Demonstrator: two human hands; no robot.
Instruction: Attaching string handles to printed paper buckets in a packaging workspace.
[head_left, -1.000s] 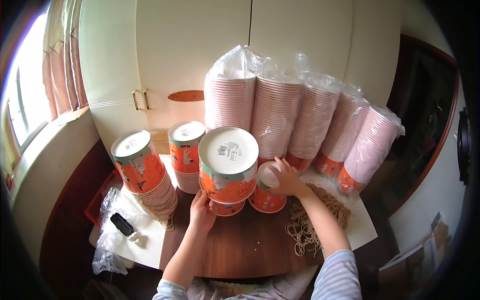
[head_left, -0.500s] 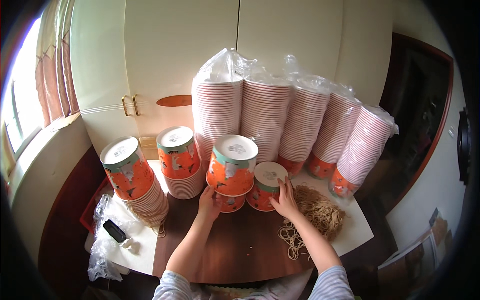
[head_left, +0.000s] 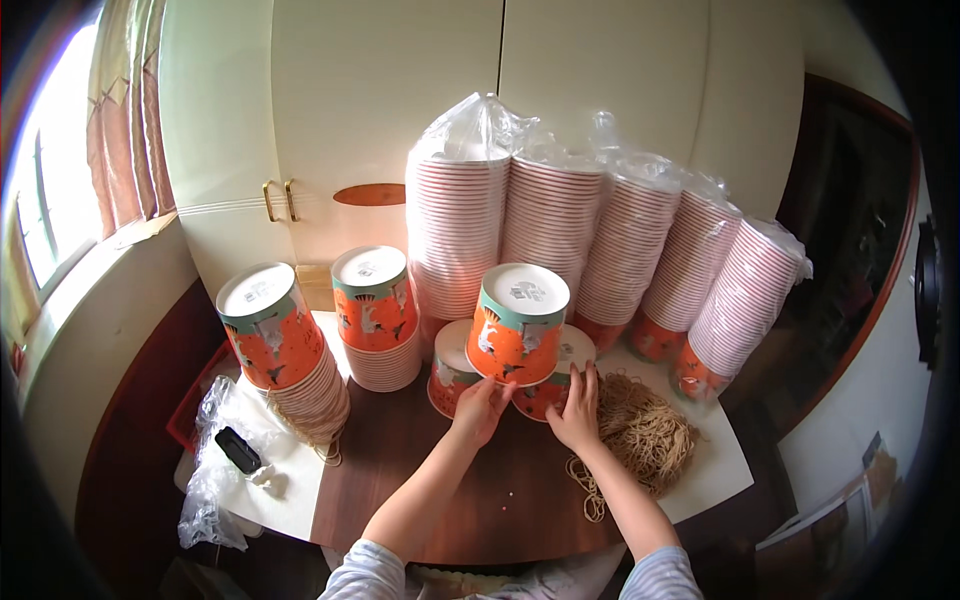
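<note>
In front of me an upside-down orange-and-green paper tub [head_left: 517,335] rests across two more upturned tubs, the lower left tub [head_left: 448,385] and the lower right tub [head_left: 537,403]. My left hand [head_left: 480,412] has its fingers closed at the lower rim of the upper tub. Curved round the lower right tub is my right hand [head_left: 577,410], thumb in front and fingers at its right side. The upper tub covers much of both lower ones.
Tall plastic-wrapped stacks of tubs [head_left: 550,210] stand behind. A tan string heap [head_left: 645,430] lies to the right. At left are two shorter stacks, the nearer stack [head_left: 275,335] and farther stack [head_left: 375,315], plus a black object [head_left: 237,450] on crumpled clear plastic [head_left: 205,490].
The upper tub has shifted right, from over the lower left tub to straddling both lower ones. My left hand has moved right with it; the right hand stays by the lower right tub.
</note>
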